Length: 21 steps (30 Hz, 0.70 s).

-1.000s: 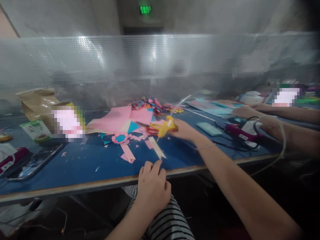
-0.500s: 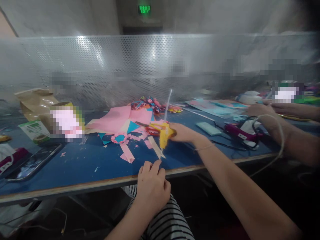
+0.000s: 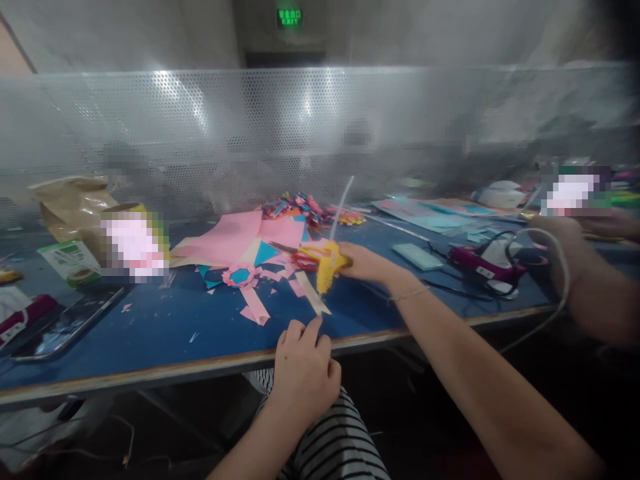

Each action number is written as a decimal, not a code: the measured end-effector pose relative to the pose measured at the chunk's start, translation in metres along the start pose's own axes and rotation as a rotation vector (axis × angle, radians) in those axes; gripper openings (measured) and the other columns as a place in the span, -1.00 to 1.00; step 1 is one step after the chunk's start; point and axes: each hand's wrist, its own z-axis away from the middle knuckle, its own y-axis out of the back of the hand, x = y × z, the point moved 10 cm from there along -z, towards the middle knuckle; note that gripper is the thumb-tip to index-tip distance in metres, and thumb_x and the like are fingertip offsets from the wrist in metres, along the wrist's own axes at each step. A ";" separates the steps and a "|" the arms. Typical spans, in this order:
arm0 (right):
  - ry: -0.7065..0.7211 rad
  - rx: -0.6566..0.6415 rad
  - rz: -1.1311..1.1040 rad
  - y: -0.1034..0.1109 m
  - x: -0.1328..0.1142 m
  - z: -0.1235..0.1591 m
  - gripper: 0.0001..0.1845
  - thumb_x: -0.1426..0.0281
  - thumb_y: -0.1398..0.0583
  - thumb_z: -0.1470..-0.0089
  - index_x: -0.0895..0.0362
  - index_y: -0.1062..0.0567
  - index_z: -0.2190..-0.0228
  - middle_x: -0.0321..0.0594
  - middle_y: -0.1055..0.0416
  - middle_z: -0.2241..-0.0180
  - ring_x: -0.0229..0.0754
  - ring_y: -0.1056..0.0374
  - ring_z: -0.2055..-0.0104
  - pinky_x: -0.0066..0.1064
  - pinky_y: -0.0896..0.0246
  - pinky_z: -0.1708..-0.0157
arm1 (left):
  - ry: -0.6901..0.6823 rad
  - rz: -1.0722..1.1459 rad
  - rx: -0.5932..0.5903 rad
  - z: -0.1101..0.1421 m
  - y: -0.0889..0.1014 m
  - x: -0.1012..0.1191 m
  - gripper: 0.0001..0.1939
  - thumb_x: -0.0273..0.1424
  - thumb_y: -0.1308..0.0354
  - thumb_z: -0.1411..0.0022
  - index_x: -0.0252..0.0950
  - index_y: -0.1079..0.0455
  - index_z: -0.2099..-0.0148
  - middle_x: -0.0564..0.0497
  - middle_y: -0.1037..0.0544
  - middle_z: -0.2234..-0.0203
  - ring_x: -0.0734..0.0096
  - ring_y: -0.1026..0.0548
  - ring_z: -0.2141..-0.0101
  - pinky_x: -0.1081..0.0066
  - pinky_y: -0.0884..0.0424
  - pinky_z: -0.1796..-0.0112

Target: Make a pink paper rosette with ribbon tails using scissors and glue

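Note:
My right hand (image 3: 357, 262) is wrapped round a yellow glue gun (image 3: 329, 267), its nozzle pointing down and a clear glue stick (image 3: 341, 207) rising from its top. Below the nozzle, at the table's front edge, my left hand (image 3: 304, 363) is curled with its back to me. One of its fingers reaches up close to the nozzle tip. What the fingers hold, if anything, is hidden. Red-handled scissors (image 3: 300, 257) lie just behind the gun. A cream paper strip (image 3: 313, 293) and a pink paper ring with a blue centre (image 3: 240, 276) lie to the left.
Pink paper sheets (image 3: 225, 237) and a colourful paper pile (image 3: 295, 208) lie behind. At left are a brown bag (image 3: 73, 203), a phone (image 3: 67, 327) and a purple power strip (image 3: 30, 320). Another purple power strip (image 3: 485, 260) and a co-worker's arm (image 3: 595, 280) are at right.
The glue gun has tilted slightly, its glue stick leaning further right and its nozzle shifting a little left. My left hand has barely moved. The co-worker's hand at right has drawn back rightward.

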 end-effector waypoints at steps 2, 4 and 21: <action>0.009 0.012 0.024 0.001 0.000 -0.001 -0.68 0.44 -0.19 0.21 0.18 -0.42 0.28 -0.14 -0.36 0.22 -0.12 -0.27 0.15 -0.34 -0.15 0.16 | 0.003 -0.002 0.001 0.000 0.001 0.000 -0.90 -0.49 0.00 0.07 -0.29 -0.33 0.46 0.07 -0.40 0.09 0.27 -0.25 0.26 0.26 -0.29 0.28; 0.000 0.036 0.058 0.002 0.001 -0.002 -0.69 0.46 -0.17 0.19 0.19 -0.40 0.28 -0.13 -0.34 0.21 -0.14 -0.27 0.15 -0.36 -0.14 0.15 | 0.006 -0.004 0.002 0.000 0.001 0.000 -0.90 -0.50 0.00 0.07 -0.29 -0.34 0.46 0.06 -0.40 0.09 0.27 -0.25 0.26 0.25 -0.29 0.28; -0.101 0.117 0.379 0.000 0.029 -0.008 -0.64 0.41 -0.08 0.05 0.20 -0.33 0.14 -0.11 -0.25 0.23 -0.20 -0.24 0.29 -0.42 -0.12 0.28 | -0.001 -0.005 0.008 -0.001 0.003 0.002 -0.88 -0.51 -0.02 0.09 -0.28 -0.36 0.45 0.02 -0.40 0.10 0.27 -0.25 0.27 0.24 -0.29 0.29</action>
